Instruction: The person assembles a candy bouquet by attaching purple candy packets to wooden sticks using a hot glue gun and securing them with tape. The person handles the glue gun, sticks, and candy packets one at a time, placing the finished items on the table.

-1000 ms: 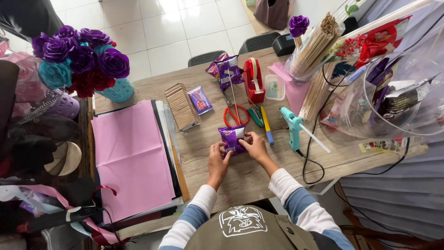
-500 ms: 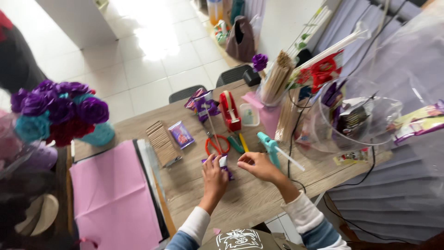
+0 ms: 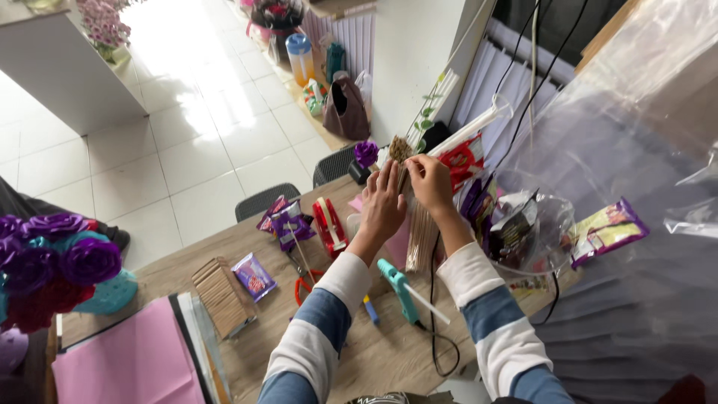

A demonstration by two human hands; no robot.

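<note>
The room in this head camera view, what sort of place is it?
Probably a home craft or gift-bouquet workspace. On the wooden table lie a teal glue gun, a pink paper sheet and a paper-flower bouquet, while both hands reach to a bundle of wooden sticks.

Both hands at bundle of wooden sticks point(image 3: 402, 150): left hand point(image 3: 383, 203) flat, right hand point(image 3: 430, 182) pinching

left hand point(image 3: 383, 203): flat, fingers extended | right hand point(image 3: 429, 182): fingers pinched
</note>
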